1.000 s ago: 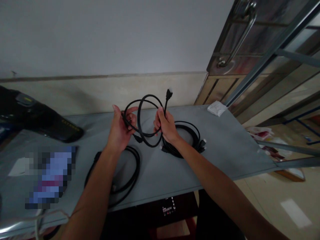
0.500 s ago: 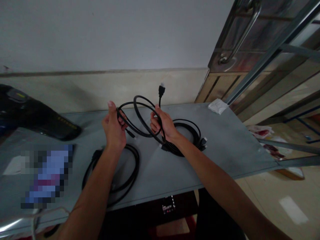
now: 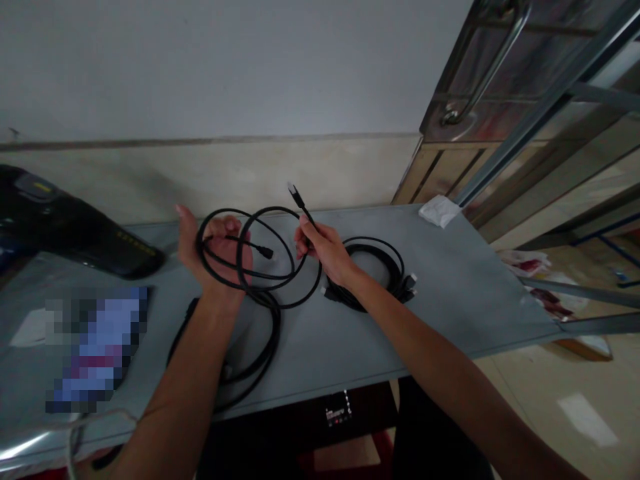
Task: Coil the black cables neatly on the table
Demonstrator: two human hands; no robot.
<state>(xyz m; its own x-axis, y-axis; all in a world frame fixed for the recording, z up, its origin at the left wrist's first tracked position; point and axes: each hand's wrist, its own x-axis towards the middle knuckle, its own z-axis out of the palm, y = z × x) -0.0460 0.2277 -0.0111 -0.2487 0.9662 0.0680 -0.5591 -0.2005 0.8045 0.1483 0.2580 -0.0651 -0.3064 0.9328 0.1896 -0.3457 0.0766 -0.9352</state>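
Note:
A black cable [image 3: 280, 270] hangs in loose loops between my two hands above the grey table [image 3: 450, 293]. My left hand [image 3: 213, 257] is palm up with the loops draped round it and its fingers curled on them; one plug end lies across the loops. My right hand [image 3: 320, 250] pinches the cable just below its other plug [image 3: 296, 196], which points up and to the left. A second coiled black cable [image 3: 385, 267] lies on the table behind my right hand. A third black coil [image 3: 250, 353] lies under my left forearm.
A black case [image 3: 70, 230] lies at the table's back left, and a blurred blue packet [image 3: 93, 347] sits at the front left. A white folded cloth [image 3: 440, 210] rests at the back right corner. A metal door frame [image 3: 505, 120] stands to the right.
My left hand has turned palm up and moved left, spreading the loops wider. My right hand has tilted the plug end over to the left and lowered it.

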